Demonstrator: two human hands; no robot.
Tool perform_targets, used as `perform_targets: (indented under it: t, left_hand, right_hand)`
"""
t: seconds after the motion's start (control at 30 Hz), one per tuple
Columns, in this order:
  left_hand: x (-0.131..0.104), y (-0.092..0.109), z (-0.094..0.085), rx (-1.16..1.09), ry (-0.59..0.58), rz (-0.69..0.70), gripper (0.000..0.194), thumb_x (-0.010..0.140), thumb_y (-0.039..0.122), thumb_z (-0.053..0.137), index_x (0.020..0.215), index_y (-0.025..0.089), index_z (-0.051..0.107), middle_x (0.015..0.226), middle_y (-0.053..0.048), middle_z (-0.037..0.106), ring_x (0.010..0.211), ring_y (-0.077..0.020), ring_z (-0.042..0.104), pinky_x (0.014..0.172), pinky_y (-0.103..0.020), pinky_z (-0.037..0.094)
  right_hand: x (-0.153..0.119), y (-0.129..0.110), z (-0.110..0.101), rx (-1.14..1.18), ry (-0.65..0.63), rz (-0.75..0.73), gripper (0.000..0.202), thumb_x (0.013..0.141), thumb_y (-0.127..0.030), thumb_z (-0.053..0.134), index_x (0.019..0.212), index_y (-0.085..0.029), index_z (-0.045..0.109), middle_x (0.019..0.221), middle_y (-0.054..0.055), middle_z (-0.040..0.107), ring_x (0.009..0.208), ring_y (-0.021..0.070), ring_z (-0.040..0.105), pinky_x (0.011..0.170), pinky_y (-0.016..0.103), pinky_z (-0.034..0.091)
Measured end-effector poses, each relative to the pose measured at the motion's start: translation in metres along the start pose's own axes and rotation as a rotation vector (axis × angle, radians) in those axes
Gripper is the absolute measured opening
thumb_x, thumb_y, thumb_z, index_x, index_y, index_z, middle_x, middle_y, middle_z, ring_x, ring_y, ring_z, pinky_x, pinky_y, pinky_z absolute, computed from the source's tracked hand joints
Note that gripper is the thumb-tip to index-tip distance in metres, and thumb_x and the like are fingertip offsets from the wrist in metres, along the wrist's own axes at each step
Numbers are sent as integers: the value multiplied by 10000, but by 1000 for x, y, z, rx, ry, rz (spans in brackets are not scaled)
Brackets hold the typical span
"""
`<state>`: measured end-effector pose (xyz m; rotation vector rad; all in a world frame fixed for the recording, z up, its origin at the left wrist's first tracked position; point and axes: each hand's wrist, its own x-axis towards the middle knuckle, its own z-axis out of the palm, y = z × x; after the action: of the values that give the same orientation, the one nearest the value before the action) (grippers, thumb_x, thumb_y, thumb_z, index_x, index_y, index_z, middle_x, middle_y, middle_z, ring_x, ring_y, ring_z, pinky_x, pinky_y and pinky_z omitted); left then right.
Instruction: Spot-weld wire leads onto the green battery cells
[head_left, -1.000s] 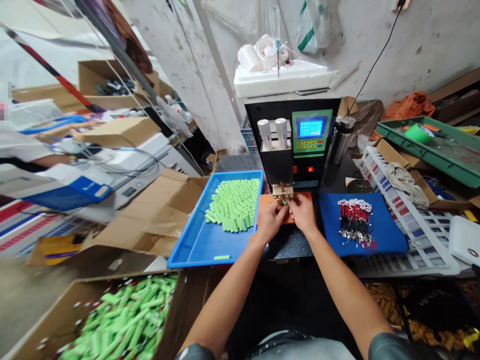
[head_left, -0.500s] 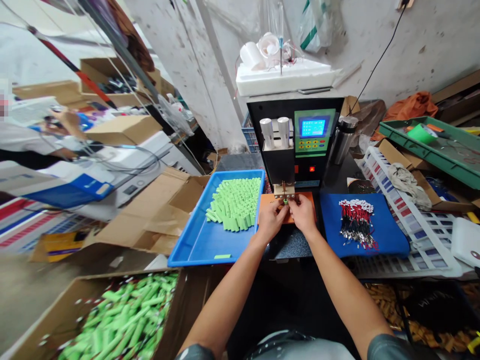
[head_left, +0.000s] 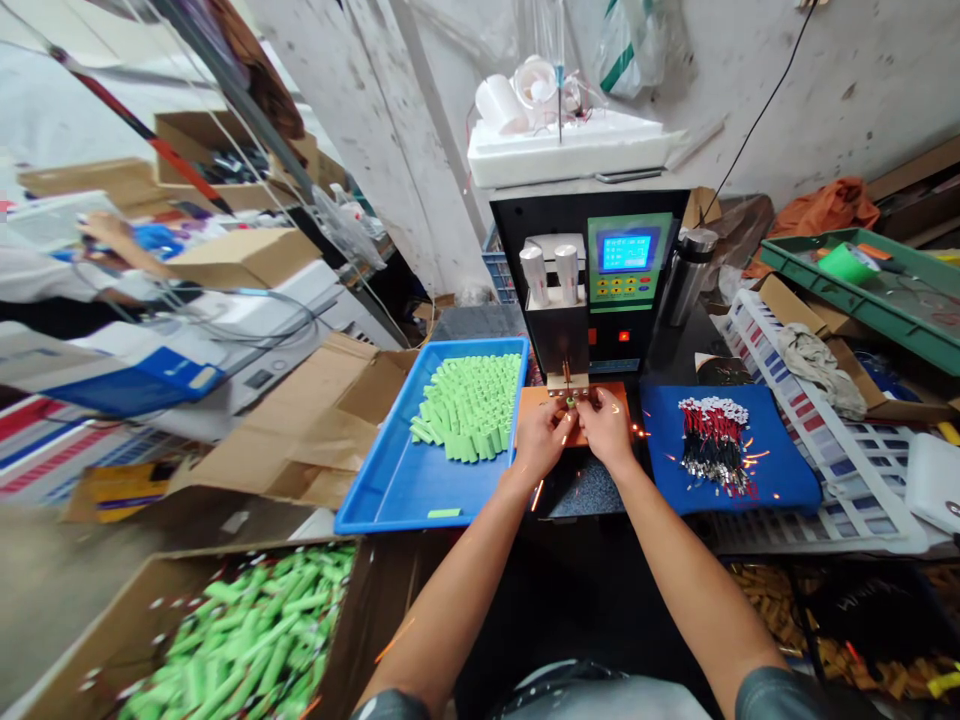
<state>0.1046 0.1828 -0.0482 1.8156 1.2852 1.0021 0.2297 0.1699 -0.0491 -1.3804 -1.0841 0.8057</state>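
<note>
At the spot welder (head_left: 555,345), a small green battery cell (head_left: 571,403) sits end-up beneath the copper electrode pins (head_left: 566,374). My left hand (head_left: 541,436) pinches the cell from the left. My right hand (head_left: 606,430) is closed at its right side, fingertips pressed together; what lies between them is too small to make out. Both hands rest over an orange pad (head_left: 534,402). Orange sparks (head_left: 639,431) fly out around the hands. Many green cells (head_left: 472,405) stand in a blue tray (head_left: 382,500) on the left. Red and black wire leads (head_left: 712,445) lie on a blue cloth (head_left: 784,470) to the right.
A cardboard box (head_left: 90,640) of wired green cells stands at lower left. Right of the cloth are a white plastic basket (head_left: 862,500) and a green tray (head_left: 900,310). A steel flask (head_left: 691,270) stands beside the welder. Another person's arm (head_left: 112,240) shows far left.
Sparks now spray out from the weld spot, over the cloth and near my forearms. Both hands stay almost in the same place at the electrodes.
</note>
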Motion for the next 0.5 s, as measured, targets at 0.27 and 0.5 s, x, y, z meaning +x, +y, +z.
perform_targets:
  t: [0.27, 0.5]
  left_hand:
    - [-2, 7, 0, 59, -9, -12, 346, 859, 399, 557, 1057, 158, 709, 710, -27, 671, 574, -133, 551, 556, -233, 395]
    - [-5, 17, -4, 79, -12, -66, 376, 809, 494, 597, 920, 151, 703, 602, 6, 609, 535, -131, 523, 537, -238, 365]
  right_hand:
    - [-3, -6, -1, 178, -62, 115, 253, 789, -448, 643, 843, -204, 608, 656, -15, 631, 534, 138, 582, 479, 243, 465]
    - [-32, -4, -63, 182, -85, 110, 296, 770, -454, 661, 887, -185, 622, 604, -34, 592, 462, 109, 542, 433, 216, 441]
